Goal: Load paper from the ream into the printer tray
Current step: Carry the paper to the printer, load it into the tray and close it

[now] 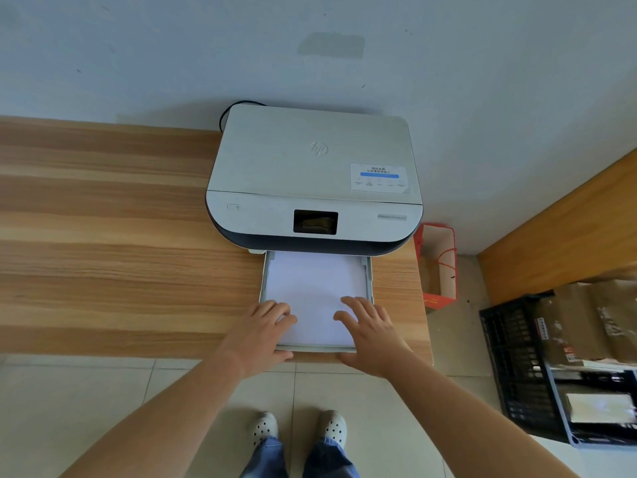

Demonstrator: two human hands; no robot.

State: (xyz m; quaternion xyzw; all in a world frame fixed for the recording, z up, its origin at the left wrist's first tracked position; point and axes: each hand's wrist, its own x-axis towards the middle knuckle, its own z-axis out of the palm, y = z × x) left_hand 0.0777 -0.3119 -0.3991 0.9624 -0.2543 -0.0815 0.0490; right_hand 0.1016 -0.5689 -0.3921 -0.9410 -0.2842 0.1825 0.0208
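A white printer [313,174] with a dark base stands at the right end of a wooden table [120,236], against the wall. Its grey paper tray [369,277] is pulled out toward me, reaching the table's front edge. A stack of white paper [315,288] lies flat in the tray. My left hand [263,331] grips the tray's front left corner, fingers on the paper and thumb under the front lip. My right hand [370,334] rests on the paper's front right part, fingers spread, thumb at the tray's front edge. No ream is in view.
An orange and white paper bag [437,263] stands on the floor right of the table. A black crate [524,367] with boxes and papers sits further right. A black cable [227,113] loops behind the printer. My feet in white clogs [298,429] stand on tiled floor.
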